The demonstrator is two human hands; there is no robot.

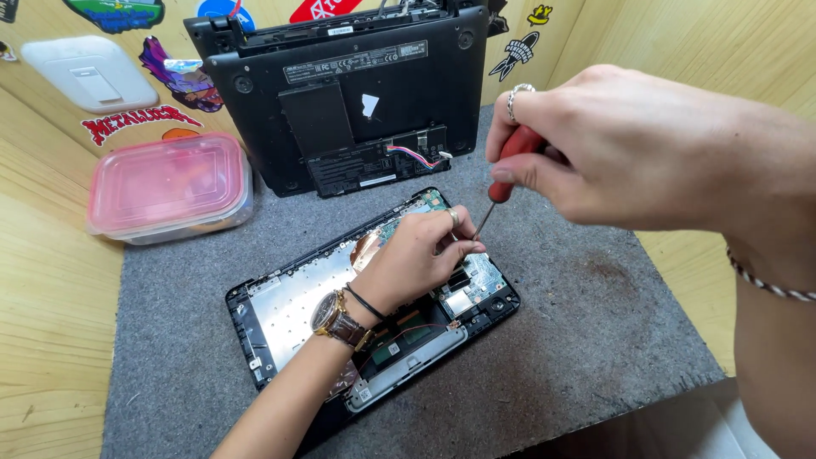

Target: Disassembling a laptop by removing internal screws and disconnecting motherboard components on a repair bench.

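An opened laptop base (289,302) lies on the grey felt mat, its circuit board and silver plate exposed. My left hand (416,255), with a wristwatch and black band, rests on the board near its right end, fingers curled by the screwdriver tip. My right hand (629,144) grips a red-handled screwdriver (508,166), its thin shaft angled down to the board beside my left fingers.
The laptop's black bottom cover (357,93) stands upright against the back wall. A clear container with a pink lid (170,185) sits at the left. Wooden walls with stickers enclose the grey mat (578,340); its front edge drops off at the lower right.
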